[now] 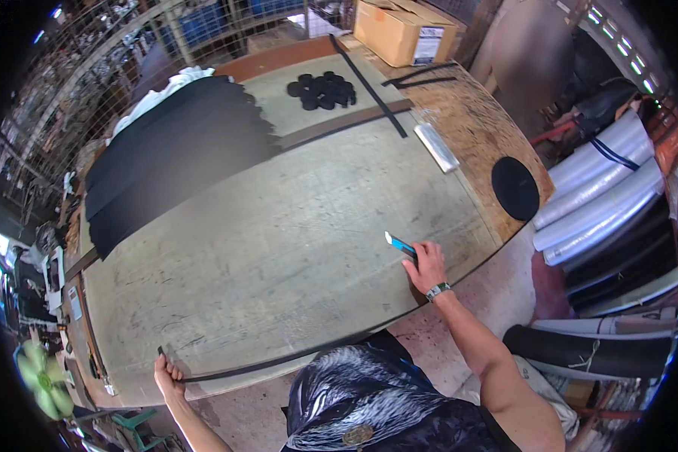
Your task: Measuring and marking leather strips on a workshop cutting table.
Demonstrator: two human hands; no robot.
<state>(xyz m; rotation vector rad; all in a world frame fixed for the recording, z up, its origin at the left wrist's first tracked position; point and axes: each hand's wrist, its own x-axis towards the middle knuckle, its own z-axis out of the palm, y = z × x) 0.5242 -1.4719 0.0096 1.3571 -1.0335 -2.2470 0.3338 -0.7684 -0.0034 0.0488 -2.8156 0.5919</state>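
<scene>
At the table's right front, my right hand point(427, 263) holds a blue and black snap-off utility knife point(401, 245), its blade pointing up and left over the table. Near the left front corner, my left hand point(168, 374) is closed on the end of a long narrow black strip point(248, 370), which runs along the front edge of the worn grey-green table top point(260, 254). A short dark end sticks up above that fist. Stacked black fabric sheets point(181, 147) with ragged right edges lie on the back left of the table.
Black round pieces point(322, 90), a dark flat bar point(344, 124) and black strips point(367, 85) lie at the back. A silvery plastic-wrapped packet point(436, 148), black disc point(515, 188) and cardboard box point(404, 34) are on the right. Wrapped rolls point(599, 198) and a person point(531, 56) are beyond; a green fan point(44, 379) stands left.
</scene>
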